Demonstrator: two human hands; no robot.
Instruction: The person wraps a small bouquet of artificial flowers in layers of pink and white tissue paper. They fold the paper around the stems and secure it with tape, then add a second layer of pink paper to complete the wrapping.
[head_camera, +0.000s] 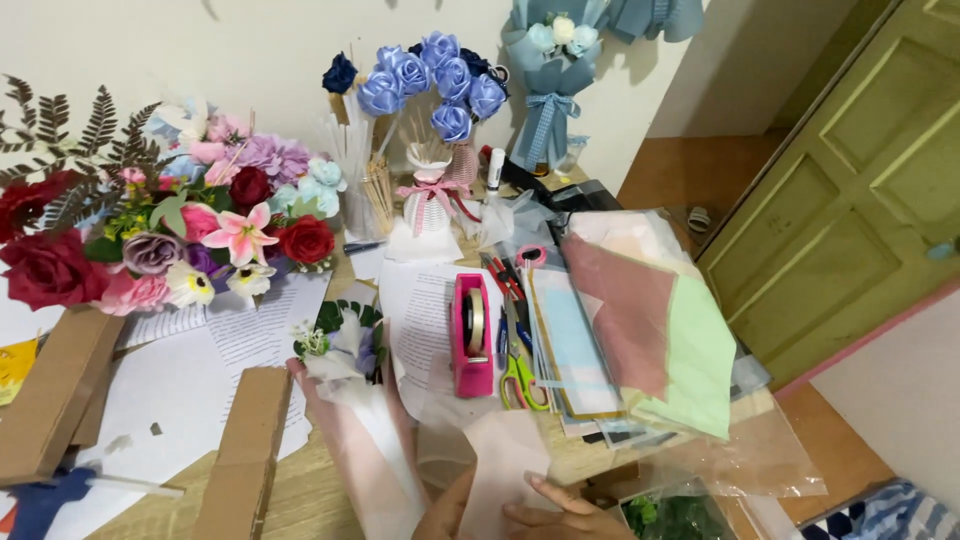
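My left hand is raised over the table's front, shut on a small bouquet of white blossoms and green leaves. A sheer pale wrap drapes down from the bouquet over my wrist and forearm. At the bottom edge, my right hand pinches a pale pink translucent sheet that stands up just right of the bouquet's wrap. Both hands are close together, and the lower part of each is cut off by the frame.
A pink tape dispenser and green-handled scissors lie beside a stack of coloured paper sheets. Mixed artificial flowers fill the left, blue paper roses stand at the back. Cardboard pieces lie front left. A green door is on the right.
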